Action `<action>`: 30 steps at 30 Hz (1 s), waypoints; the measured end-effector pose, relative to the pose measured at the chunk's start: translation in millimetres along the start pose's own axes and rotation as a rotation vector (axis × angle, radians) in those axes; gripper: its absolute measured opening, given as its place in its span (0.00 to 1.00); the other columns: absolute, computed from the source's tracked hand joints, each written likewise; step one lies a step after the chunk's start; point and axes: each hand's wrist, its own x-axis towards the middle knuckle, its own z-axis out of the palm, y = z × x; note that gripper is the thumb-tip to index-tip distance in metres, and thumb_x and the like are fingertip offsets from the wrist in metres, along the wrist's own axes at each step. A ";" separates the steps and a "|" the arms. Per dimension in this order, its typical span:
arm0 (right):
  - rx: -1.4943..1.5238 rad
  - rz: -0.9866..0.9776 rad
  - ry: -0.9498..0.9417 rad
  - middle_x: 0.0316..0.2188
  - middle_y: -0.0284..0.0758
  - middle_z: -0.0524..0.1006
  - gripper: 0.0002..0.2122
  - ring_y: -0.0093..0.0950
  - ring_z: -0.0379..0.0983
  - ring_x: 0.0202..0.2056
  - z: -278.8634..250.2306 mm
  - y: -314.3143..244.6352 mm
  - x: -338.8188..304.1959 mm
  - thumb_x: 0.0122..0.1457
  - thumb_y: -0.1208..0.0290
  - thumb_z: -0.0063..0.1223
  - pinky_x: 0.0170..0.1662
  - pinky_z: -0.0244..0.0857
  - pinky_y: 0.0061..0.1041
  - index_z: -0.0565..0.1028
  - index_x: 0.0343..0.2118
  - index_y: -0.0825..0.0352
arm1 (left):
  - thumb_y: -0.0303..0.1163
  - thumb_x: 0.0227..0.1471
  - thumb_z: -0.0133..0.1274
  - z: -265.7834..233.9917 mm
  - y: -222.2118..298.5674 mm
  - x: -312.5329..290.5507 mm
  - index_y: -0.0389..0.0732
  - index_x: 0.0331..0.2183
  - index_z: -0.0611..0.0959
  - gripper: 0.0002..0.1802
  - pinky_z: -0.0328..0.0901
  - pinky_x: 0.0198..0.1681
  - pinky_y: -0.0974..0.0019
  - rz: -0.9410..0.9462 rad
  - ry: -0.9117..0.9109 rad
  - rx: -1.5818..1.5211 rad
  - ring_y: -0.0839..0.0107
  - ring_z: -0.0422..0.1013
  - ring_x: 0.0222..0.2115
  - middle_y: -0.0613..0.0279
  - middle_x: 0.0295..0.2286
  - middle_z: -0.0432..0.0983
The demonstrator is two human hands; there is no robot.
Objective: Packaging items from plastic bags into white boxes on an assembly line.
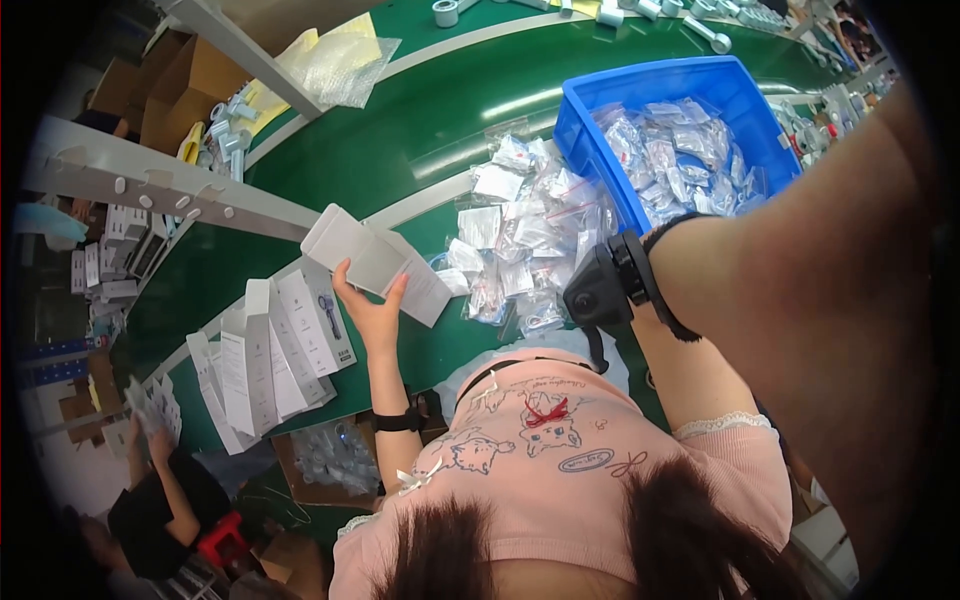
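Note:
A white carton [425, 293] with an opened end is tilted in my left hand [373, 312], whose thumb and a finger press on its side. My right arm [800, 235] rises very close to the camera at the right, large and blurred; its fingers do not show. A black strap with a small camera [597, 290] is around it. Just right of the carton lies a heap of clear plastic bags [535, 225] with white papers and small parts inside. Left of my left hand, several white cartons [270, 360] stand leaning in a row on the green table [385, 365].
A blue bin [650, 80] full of similar bags stands beyond the heap. Metal frame posts [240, 50] cross the upper left. Grey-white plastic parts [710, 35] line the far edge. Another person [165, 500] works at lower left, near a box of clear plastic [335, 455].

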 end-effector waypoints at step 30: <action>-1.200 1.176 -1.470 0.58 0.46 0.44 0.34 0.51 0.28 0.58 -85.4 69.6 -299.5 0.43 0.47 0.52 0.51 0.33 0.62 0.56 0.55 0.48 | 0.29 0.29 0.64 -29.5 25.9 1.9 0.45 0.42 0.57 0.40 0.52 0.50 0.62 0.027 0.105 0.112 0.59 0.54 0.48 0.46 0.48 0.53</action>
